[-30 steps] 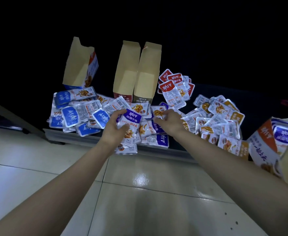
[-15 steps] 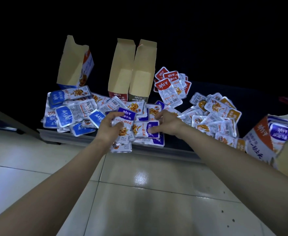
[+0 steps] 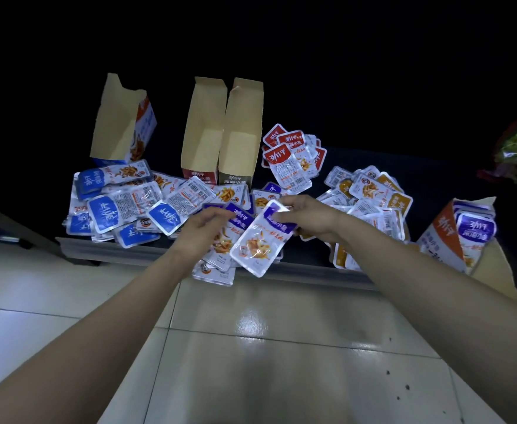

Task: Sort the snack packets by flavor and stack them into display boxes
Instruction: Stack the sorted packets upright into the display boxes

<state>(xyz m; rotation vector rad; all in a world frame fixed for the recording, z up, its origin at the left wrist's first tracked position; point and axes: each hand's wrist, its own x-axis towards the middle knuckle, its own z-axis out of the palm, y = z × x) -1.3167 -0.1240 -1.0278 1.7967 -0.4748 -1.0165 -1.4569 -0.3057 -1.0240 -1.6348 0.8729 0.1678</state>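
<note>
A purple packet [image 3: 260,240] hung tilted between the two hands, its top edge pinched by the fingers of the right hand [image 3: 310,220]. The left hand [image 3: 200,232] gripped a stack of purple packets [image 3: 220,249] just beside it, over the near edge of the table [image 3: 122,254]. Blue packets [image 3: 113,209] lay heaped left of the left hand, red packets [image 3: 291,162] beyond the right hand, and orange packets [image 3: 376,194] to its right. Three open display boxes [image 3: 203,133] stood beyond both hands. A fourth box [image 3: 444,235] holding purple packets leaned far right.

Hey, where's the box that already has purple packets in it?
In the head view, the box sits at the far right end of the dark table, just right of the orange packet pile.
</note>
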